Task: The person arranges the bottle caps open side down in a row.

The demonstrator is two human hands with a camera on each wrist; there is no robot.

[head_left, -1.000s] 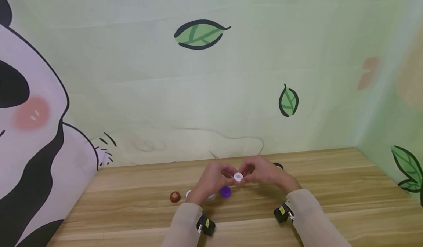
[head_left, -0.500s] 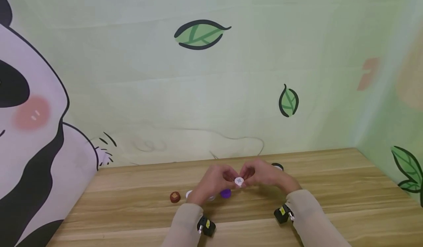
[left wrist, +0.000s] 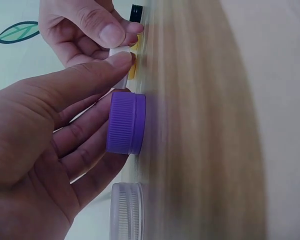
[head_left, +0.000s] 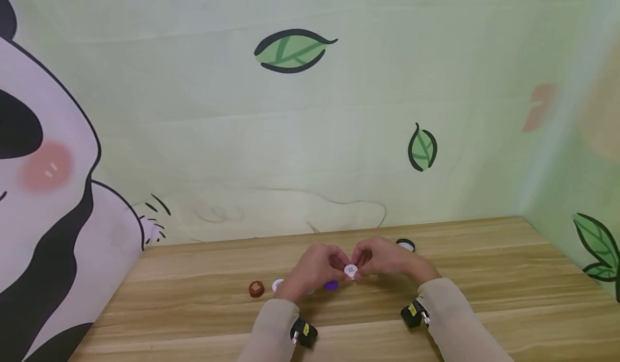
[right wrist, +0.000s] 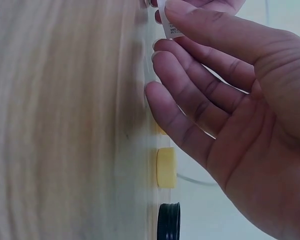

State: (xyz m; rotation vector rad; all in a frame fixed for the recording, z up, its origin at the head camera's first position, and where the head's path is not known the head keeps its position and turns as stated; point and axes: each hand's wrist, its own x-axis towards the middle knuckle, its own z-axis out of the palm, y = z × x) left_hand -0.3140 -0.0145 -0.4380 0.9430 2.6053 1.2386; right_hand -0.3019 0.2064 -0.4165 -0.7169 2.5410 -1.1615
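Note:
A small white bottle cap, its round face bearing a square printed code, is pinched between both hands. My left hand holds its left side between thumb and fingers. On the other side, the thumb and forefinger of my right hand grip it, the remaining fingers loosely bent. Printed characters show on the white cap's face in the right wrist view. A ribbed purple cap stands on the table just by my left fingers, partly covered by that hand in the head view.
Left of the hands lie a brown cap and another white cap. A translucent ribbed cap sits beside the purple one. Beyond my right hand are a yellow cap and a black cap on the wooden table.
Both hands have come down and slightly nearer to me with the white cap between them. They now cover more of the purple cap, while the black-rimmed cap shows more.

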